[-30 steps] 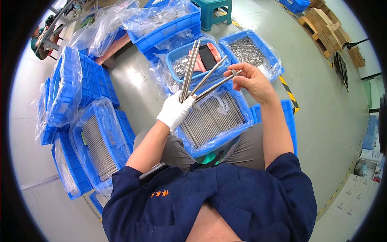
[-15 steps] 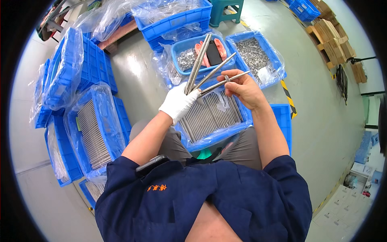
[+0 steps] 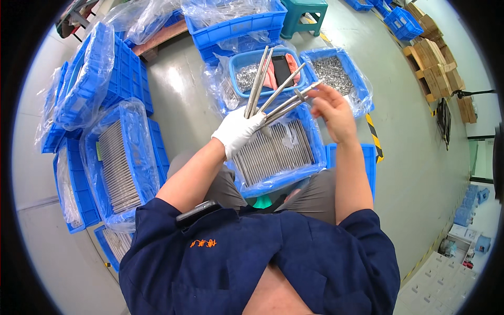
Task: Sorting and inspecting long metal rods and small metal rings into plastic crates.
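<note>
My left hand (image 3: 235, 132), in a white glove, is closed around several long metal rods (image 3: 256, 84) that fan out upward and to the right. A small metal piece (image 3: 299, 95) sits around one rod near its far end. My bare right hand (image 3: 336, 116) is beside that end, its fingers apart and slightly bent, with nothing visible between them. Below both hands, rows of metal rods (image 3: 274, 152) lie in a plastic-lined blue crate (image 3: 286, 185) in front of my knees.
Beyond the rods stands a blue basin (image 3: 234, 65) with small metal parts, pink gloves (image 3: 270, 79) and a black phone (image 3: 282, 71). A lined crate (image 3: 362, 86) of small metal parts is right of it. Stacked blue crates (image 3: 123, 86) stand left; a green stool (image 3: 304, 8) is behind.
My right hand has let go of the small metal piece on the rod and moved slightly right and away. My left hand keeps hold of the rods.
</note>
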Demonstrator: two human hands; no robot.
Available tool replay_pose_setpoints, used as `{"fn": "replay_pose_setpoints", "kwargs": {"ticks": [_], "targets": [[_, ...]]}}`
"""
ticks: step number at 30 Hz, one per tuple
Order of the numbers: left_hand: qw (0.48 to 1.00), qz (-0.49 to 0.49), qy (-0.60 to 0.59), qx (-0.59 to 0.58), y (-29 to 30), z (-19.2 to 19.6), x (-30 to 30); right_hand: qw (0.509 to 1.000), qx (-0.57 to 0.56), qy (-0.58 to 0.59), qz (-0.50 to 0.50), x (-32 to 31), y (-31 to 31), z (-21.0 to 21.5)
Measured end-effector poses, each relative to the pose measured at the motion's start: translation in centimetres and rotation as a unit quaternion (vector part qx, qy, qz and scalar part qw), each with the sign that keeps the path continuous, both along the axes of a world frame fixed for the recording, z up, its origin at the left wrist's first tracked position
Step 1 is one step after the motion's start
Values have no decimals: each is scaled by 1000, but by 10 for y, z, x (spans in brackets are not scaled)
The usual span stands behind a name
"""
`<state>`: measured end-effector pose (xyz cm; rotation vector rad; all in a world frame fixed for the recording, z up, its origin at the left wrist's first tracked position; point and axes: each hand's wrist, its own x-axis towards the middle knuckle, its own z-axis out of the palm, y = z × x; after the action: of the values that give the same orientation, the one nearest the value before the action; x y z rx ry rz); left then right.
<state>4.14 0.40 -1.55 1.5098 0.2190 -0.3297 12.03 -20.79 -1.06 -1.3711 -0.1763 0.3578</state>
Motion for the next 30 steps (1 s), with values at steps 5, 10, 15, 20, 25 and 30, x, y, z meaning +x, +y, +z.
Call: {"fn": "replay_pose_setpoints", "kwargs": {"ticks": [5,10,15,20,25,30], "targets": [[996,-3,30,-89,-2,-2,-1,994,59,85,-31,3,0,-8],[985,-51,69,-150,-8,-13,-5,980,135,145,-5,1,6,-15],[977,-53,79,-189,-18,-23,4,977,88,185,64,-3,10,-30],[991,-47,51,-117,-11,-20,11,992,-29,91,87,-24,44,-34],[997,-61,37,3,-16,-18,8,997,-54,52,0,-22,46,-34],[998,-34,-37,32,-23,-15,-6,973,187,-14,-137,-15,20,-4]]}}
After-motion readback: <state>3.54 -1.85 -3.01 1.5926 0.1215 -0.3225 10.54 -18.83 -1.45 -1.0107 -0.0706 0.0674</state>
